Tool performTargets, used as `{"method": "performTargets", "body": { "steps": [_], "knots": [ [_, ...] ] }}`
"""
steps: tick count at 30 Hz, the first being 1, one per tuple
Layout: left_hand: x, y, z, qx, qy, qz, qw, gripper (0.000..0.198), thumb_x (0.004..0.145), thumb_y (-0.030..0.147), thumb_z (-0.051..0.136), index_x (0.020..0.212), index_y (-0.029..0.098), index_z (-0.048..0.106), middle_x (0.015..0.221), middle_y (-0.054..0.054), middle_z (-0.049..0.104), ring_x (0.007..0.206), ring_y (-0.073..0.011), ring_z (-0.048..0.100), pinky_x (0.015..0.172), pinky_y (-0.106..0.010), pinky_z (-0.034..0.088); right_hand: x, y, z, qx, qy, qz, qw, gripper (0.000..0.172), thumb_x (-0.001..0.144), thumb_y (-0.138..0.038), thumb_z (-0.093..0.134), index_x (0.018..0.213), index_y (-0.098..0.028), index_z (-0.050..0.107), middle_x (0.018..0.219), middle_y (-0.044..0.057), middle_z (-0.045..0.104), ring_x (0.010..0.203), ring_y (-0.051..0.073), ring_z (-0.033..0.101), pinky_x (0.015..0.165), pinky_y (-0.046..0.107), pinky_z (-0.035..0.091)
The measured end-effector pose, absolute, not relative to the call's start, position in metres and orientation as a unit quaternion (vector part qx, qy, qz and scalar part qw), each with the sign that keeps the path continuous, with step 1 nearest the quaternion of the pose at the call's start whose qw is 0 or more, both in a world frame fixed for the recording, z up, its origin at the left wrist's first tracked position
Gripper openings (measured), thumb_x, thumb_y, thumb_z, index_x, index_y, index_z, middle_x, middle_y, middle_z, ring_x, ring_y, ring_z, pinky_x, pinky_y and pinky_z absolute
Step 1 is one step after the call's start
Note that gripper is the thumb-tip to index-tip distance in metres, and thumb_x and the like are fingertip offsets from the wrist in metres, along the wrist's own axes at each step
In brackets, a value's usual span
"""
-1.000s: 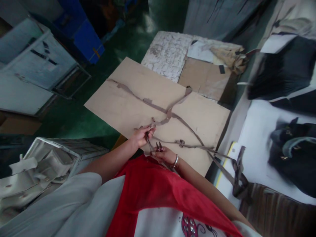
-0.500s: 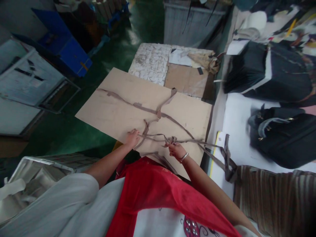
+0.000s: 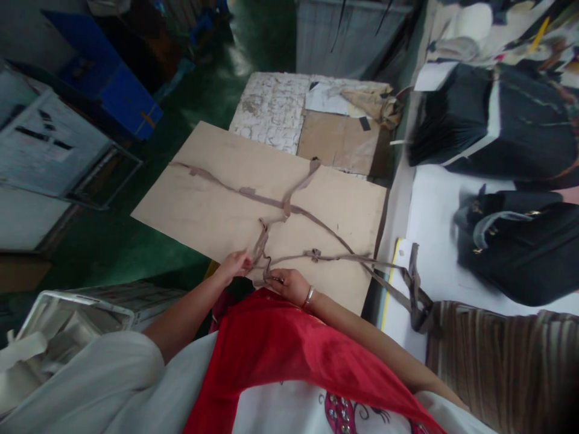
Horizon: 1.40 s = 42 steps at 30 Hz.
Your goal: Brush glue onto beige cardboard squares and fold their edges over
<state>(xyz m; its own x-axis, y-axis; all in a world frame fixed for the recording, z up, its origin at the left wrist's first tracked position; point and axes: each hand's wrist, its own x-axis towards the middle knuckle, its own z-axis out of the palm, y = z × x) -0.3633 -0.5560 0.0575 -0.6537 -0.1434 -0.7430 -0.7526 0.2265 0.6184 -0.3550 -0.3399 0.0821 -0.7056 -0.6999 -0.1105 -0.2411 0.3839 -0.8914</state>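
Note:
A large tan cardboard sheet (image 3: 217, 205) lies in front of me, with brownish-grey fabric strips (image 3: 265, 200) crossing over it. At its near edge my left hand (image 3: 236, 265) is closed on a strip. My right hand (image 3: 289, 286), with a bracelet at the wrist, pinches the strip just to the right of it. A small knot (image 3: 313, 255) shows in the strip that runs off to the right, over the sheet's edge and onto the table. The fingertips of both hands are partly hidden by the fabric.
On the white table (image 3: 434, 211) at right lie black bags (image 3: 520, 247) and a stack of brownish strips (image 3: 502, 367). A worn white board (image 3: 271, 111) is beyond the sheet. A white bin (image 3: 85, 307) stands at lower left, a blue box (image 3: 122, 96) farther back, a grey bin (image 3: 348, 42) ahead.
My right hand has moved left and nearer to me, away from the knot, and now sits close to my left hand. My left hand has shifted slightly toward me. The view has shifted a little.

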Motion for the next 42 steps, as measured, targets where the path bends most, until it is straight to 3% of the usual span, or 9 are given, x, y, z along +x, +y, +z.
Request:
{"method": "performTargets", "body": {
  "steps": [2,4,7,13,19,24,29,38,42],
  "knots": [
    [-0.357,-0.538,0.063,-0.336,0.566,0.644,0.391,0.043,0.081,0.054,0.046,0.075,0.014,0.059,0.071,-0.008,0.063,0.064,-0.0195,0.06,0.06,-0.033,0.048,-0.357,-0.34,0.084,-0.328,0.795,-0.444,0.251,0.025,0.088,-0.033,0.046,0.078,-0.017,0.063,0.072,0.001,0.062,0.063,0.009,0.05,0.06,0.018,0.033],
    [-0.355,-0.526,0.065,-0.33,0.463,0.71,0.415,0.028,0.078,0.041,0.059,0.076,0.012,0.06,0.068,-0.006,0.063,0.059,-0.0166,0.06,0.058,-0.03,0.049,-0.357,-0.34,0.084,-0.35,0.795,-0.411,0.276,0.023,0.086,-0.036,0.049,0.084,-0.019,0.065,0.074,0.002,0.064,0.064,0.009,0.053,0.06,0.018,0.034],
    [-0.36,-0.526,0.067,-0.308,0.405,0.782,0.361,0.011,0.073,0.017,0.065,0.08,0.012,0.06,0.073,-0.006,0.066,0.064,-0.0146,0.063,0.061,-0.026,0.05,-0.358,-0.339,0.077,-0.349,0.81,-0.36,0.305,0.026,0.084,-0.04,0.053,0.098,-0.021,0.064,0.081,0.004,0.066,0.067,0.011,0.056,0.061,0.02,0.037],
    [-0.379,-0.565,0.08,-0.308,0.438,0.805,0.255,0.007,0.078,0.018,0.061,0.074,0.014,0.057,0.06,0.0,0.06,0.052,-0.0113,0.058,0.056,-0.027,0.052,-0.378,-0.315,0.037,-0.181,0.928,-0.201,0.256,0.047,0.088,-0.035,0.046,0.133,-0.022,0.04,0.124,0.014,0.05,0.091,0.018,0.058,0.073,0.027,0.042],
    [-0.398,-0.588,0.092,-0.409,0.45,0.781,0.142,0.006,0.08,0.014,0.057,0.075,0.012,0.058,0.051,0.004,0.049,0.032,-0.0003,0.034,0.033,-0.01,0.032,-0.391,-0.243,0.006,-0.101,0.944,-0.061,0.309,0.026,0.09,-0.019,0.038,0.107,-0.019,0.058,0.104,0.014,0.056,0.079,0.018,0.058,0.065,0.029,0.037],
    [-0.405,-0.58,0.09,-0.444,0.372,0.804,0.134,0.018,0.087,0.012,0.044,0.072,0.01,0.055,0.051,0.004,0.045,0.031,0.0008,0.03,0.027,-0.007,0.017,-0.377,-0.192,0.029,-0.037,0.952,-0.026,0.304,0.024,0.087,-0.017,0.042,0.1,-0.012,0.062,0.093,0.017,0.057,0.074,0.019,0.058,0.061,0.031,0.034],
    [-0.413,-0.56,0.087,-0.432,0.306,0.839,0.124,0.02,0.089,0.009,0.041,0.074,0.01,0.054,0.058,0.002,0.048,0.035,0.0019,0.034,0.029,-0.005,0.021,-0.37,-0.23,0.049,-0.044,0.964,-0.057,0.257,0.029,0.088,-0.031,0.043,0.111,-0.02,0.056,0.106,0.013,0.054,0.076,0.018,0.059,0.062,0.027,0.039],
    [-0.415,-0.525,0.087,-0.439,0.289,0.84,0.134,0.019,0.089,0.006,0.04,0.075,0.01,0.053,0.061,0.0,0.05,0.037,0.0019,0.036,0.031,-0.007,0.023,-0.376,-0.336,0.018,-0.107,0.943,-0.189,0.253,0.03,0.088,-0.024,0.041,0.115,-0.02,0.052,0.113,0.009,0.054,0.085,0.016,0.059,0.07,0.024,0.042],
    [-0.41,-0.52,0.082,-0.447,0.281,0.836,0.151,0.02,0.088,0.006,0.04,0.074,0.011,0.052,0.059,0.001,0.049,0.036,0.0019,0.035,0.031,-0.007,0.023,-0.38,-0.335,0.004,-0.035,0.933,-0.226,0.277,0.02,0.086,-0.024,0.044,0.101,-0.017,0.055,0.113,0.012,0.053,0.083,0.017,0.058,0.068,0.026,0.042]
  ]
}}
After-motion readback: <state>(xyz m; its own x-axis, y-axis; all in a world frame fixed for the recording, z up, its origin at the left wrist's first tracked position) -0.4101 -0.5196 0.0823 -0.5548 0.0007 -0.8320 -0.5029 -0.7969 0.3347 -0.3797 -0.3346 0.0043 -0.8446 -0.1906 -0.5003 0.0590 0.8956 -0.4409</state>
